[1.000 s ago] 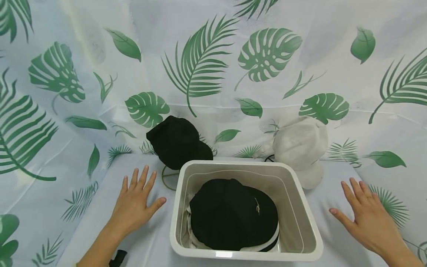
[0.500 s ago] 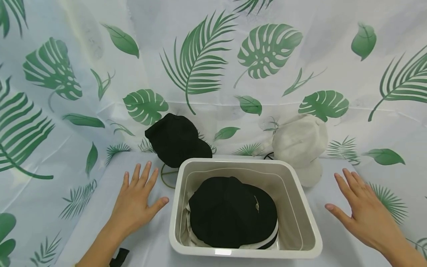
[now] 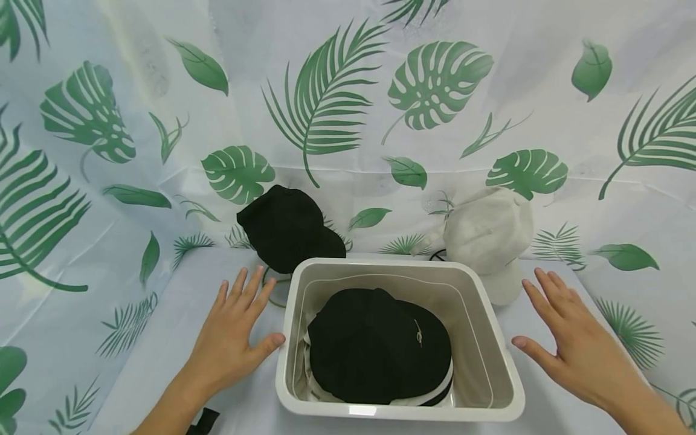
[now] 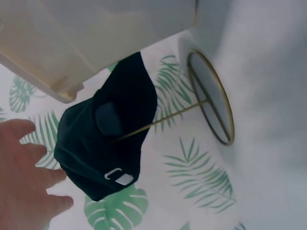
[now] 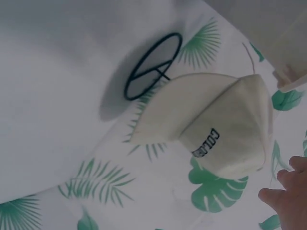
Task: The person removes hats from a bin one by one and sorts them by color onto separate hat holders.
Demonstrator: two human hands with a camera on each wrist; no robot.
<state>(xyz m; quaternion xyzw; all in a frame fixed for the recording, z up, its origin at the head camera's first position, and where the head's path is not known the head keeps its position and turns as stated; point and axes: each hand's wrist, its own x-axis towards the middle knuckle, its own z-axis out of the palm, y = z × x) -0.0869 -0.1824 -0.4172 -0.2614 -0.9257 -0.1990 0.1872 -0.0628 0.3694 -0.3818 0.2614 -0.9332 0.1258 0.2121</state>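
Note:
My left hand is spread with straight fingers beside the left wall of a pale plastic bin, its thumb tip close to the rim. On the other side my right hand hovers with fingers extended, a small gap from the bin. Inside the bin lies a black cap with a small light emblem, on top of light-coloured headwear mostly hidden beneath. Behind the bin, a black cap hangs on a gold wire stand. At the back right a cream cap with dark lettering sits on a black stand.
A white-covered table carries everything. Leaf-patterned cloth rises behind and at both sides. A small black object lies near my left forearm, partly cut off by the frame's lower edge.
Both hands have moved inward toward the bin, the right one further than the left. The bin and caps stay in place; the head view has shifted slightly.

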